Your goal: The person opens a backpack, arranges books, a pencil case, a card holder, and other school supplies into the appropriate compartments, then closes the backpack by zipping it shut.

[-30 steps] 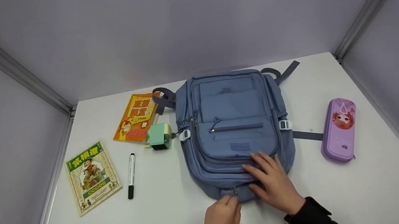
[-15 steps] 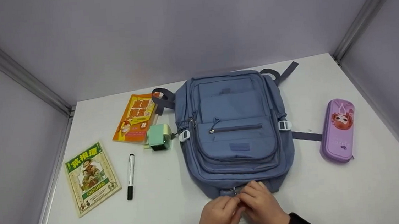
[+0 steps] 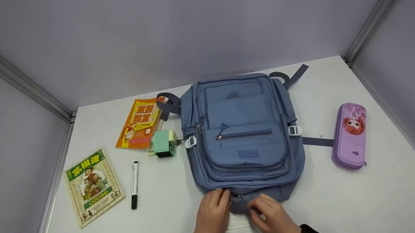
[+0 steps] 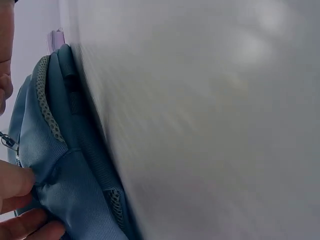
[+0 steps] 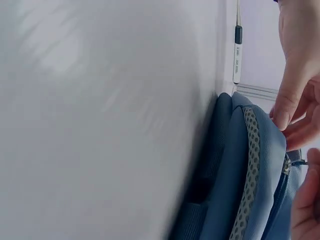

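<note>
A blue backpack (image 3: pixel 244 110) lies front up on the white table, its top end toward me. My left hand (image 3: pixel 212 214) pinches the fabric at that near end, just left of the zipper; in the left wrist view its thumb (image 4: pixel 16 181) presses the cloth. My right hand (image 3: pixel 271 215) is at the right side of the zipper, thumb and fingertips closed together at the zipper pull (image 5: pixel 299 162). The fingers partly hide the pull. Pale mesh padding (image 5: pixel 252 150) shows along the edge of a strap or panel beneath.
Left of the backpack lie an orange book (image 3: pixel 138 125), a green pencil sharpener (image 3: pixel 163 142), a marker (image 3: pixel 134 185) and a green-and-cream book (image 3: pixel 95 186). A purple pencil case (image 3: pixel 349 135) lies to the right. Grey partition walls (image 3: pixel 201 32) stand around the table.
My right hand came off the backpack's front down to the zipper and met the left hand there. Since then the left hand has shifted left onto the fabric, and the hands are apart.
</note>
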Motion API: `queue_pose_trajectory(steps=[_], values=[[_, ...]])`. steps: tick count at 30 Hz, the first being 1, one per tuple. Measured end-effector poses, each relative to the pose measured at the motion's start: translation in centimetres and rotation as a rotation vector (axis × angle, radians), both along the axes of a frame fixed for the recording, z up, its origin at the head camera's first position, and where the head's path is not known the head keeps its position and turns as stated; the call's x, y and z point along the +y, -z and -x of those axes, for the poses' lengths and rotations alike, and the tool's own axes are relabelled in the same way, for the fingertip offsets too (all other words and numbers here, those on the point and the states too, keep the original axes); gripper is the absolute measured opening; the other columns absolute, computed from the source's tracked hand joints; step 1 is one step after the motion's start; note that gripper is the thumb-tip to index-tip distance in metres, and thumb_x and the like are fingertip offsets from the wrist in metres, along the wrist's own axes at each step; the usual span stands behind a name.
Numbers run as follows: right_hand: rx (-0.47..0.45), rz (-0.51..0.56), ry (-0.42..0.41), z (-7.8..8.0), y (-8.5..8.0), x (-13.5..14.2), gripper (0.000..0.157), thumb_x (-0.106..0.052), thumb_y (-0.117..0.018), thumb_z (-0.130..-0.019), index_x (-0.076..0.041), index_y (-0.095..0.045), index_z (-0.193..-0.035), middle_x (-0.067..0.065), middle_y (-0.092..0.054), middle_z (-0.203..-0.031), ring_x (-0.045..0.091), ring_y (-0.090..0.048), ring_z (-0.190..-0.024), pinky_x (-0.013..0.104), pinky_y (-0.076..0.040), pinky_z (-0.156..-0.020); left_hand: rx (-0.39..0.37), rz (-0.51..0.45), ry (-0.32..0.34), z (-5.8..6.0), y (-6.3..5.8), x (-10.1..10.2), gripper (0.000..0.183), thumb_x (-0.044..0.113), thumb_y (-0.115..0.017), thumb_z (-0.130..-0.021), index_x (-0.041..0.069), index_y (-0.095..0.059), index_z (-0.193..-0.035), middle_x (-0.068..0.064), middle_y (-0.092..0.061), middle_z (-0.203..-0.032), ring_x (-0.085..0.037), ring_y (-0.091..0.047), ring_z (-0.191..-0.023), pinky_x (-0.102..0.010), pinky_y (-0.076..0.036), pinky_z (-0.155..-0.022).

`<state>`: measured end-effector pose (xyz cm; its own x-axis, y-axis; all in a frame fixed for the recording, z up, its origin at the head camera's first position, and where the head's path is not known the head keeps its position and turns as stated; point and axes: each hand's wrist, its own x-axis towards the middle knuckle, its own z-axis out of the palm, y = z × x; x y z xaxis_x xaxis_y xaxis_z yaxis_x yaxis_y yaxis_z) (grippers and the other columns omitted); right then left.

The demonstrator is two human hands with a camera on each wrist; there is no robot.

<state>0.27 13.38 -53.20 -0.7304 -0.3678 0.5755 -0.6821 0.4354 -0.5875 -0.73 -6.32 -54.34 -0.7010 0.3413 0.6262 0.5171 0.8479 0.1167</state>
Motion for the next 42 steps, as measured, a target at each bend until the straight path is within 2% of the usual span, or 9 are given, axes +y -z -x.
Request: queue_pose_trajectory(steps=[5, 10, 14, 19, 22, 25, 30, 38, 42], values=[[-0.029, 0.057, -0.051, -0.1, -0.2, -0.1, 0.035, 0.013, -0.077, -0.073, -0.014, -0.064, -0.092, -0.004, -0.058, -0.078, 0.004, -0.052, -0.069, 0.01, -0.041, -0.064, -0.053, 0.029, 0.037, -0.4, -0.2, 0.4, 0.049, 0.027, -0.087, -0.067, 0.016, -0.068, -0.111, -0.004, -0.06, -0.108, -0.017, -0.058, -0.094, -0.033, -0.05, -0.081], [-0.064, 0.096, -0.08, -0.1, -0.6, 0.1, 0.032, 0.01, -0.076, -0.076, -0.014, -0.065, -0.093, -0.002, -0.061, -0.079, 0.004, -0.052, -0.068, 0.011, -0.041, -0.064, 0.048, 0.085, 0.03, 0.1, -0.4, 1.3, 0.046, 0.031, -0.088, -0.059, 0.018, -0.066, -0.098, 0.0, -0.063, -0.101, -0.014, -0.058, -0.088, -0.03, -0.047, -0.078], [-0.086, 0.109, -0.087, -0.1, -0.8, 0.3, 0.03, 0.011, -0.075, -0.077, -0.014, -0.065, -0.092, -0.002, -0.063, -0.08, 0.004, -0.053, -0.069, 0.011, -0.041, -0.064, 0.119, 0.072, 0.008, 0.6, -0.3, 1.9, 0.025, 0.027, -0.077, -0.07, 0.018, -0.066, -0.091, 0.004, -0.063, -0.092, -0.013, -0.056, -0.079, -0.028, -0.045, -0.074], [-0.082, 0.117, -0.104, 0.0, -0.8, 0.6, 0.027, 0.011, -0.074, -0.077, -0.011, -0.066, -0.09, -0.002, -0.062, -0.078, 0.005, -0.052, -0.067, 0.01, -0.04, -0.063, 0.145, 0.044, 0.0, 0.9, -0.3, 2.4, 0.007, 0.024, -0.066, -0.079, 0.018, -0.063, -0.082, 0.005, -0.061, -0.084, -0.012, -0.054, -0.073, -0.027, -0.043, -0.07], [-0.08, 0.102, -0.079, 0.0, -0.8, 0.8, 0.027, 0.011, -0.075, -0.076, -0.012, -0.066, -0.089, -0.003, -0.061, -0.076, 0.003, -0.051, -0.066, 0.009, -0.039, -0.063, 0.149, 0.032, 0.001, 1.2, -0.4, 2.6, 0.008, 0.021, -0.066, -0.079, 0.018, -0.06, -0.075, 0.006, -0.058, -0.078, -0.011, -0.052, -0.07, -0.026, -0.041, -0.066], [-0.086, 0.084, -0.05, 0.0, -0.8, 1.1, 0.029, 0.01, -0.076, -0.075, -0.013, -0.065, -0.088, -0.004, -0.061, -0.077, 0.002, -0.051, -0.067, 0.008, -0.04, -0.063, 0.151, 0.022, 0.003, 1.4, -0.4, 2.7, 0.012, 0.009, -0.064, -0.074, 0.018, -0.058, -0.07, 0.006, -0.056, -0.072, -0.012, -0.05, -0.067, -0.026, -0.039, -0.063], [-0.1, 0.069, -0.042, 0.0, -0.9, 1.4, 0.028, 0.01, -0.075, -0.076, -0.014, -0.064, -0.087, -0.004, -0.06, -0.076, 0.002, -0.052, -0.067, 0.008, -0.04, -0.063, 0.172, 0.027, 0.008, 1.8, -0.3, 2.8, 0.016, 0.001, -0.057, -0.07, 0.017, -0.058, -0.069, 0.006, -0.057, -0.071, -0.013, -0.049, -0.066, -0.028, -0.036, -0.062], [-0.14, 0.047, 0.027, 0.1, -1.5, 2.6, 0.03, 0.01, -0.074, -0.078, -0.015, -0.063, -0.087, -0.005, -0.06, -0.076, 0.002, -0.053, -0.068, 0.012, -0.042, -0.062, 0.213, 0.097, 0.012, 2.5, -0.2, 2.6, 0.018, -0.003, -0.053, -0.071, 0.015, -0.057, -0.072, 0.002, -0.054, -0.071, -0.015, -0.048, -0.066, -0.028, -0.034, -0.062], [-0.15, 0.028, 0.076, 0.2, -1.7, 3.9, 0.031, 0.011, -0.075, -0.076, -0.015, -0.062, -0.085, -0.006, -0.06, -0.077, 0.0, -0.052, -0.069, 0.012, -0.042, -0.062, 0.213, 0.18, -0.017, 2.7, -0.3, 2.6, 0.014, 0.001, -0.054, -0.074, 0.015, -0.055, -0.073, 0.002, -0.053, -0.071, -0.014, -0.05, -0.066, -0.027, -0.036, -0.062]])
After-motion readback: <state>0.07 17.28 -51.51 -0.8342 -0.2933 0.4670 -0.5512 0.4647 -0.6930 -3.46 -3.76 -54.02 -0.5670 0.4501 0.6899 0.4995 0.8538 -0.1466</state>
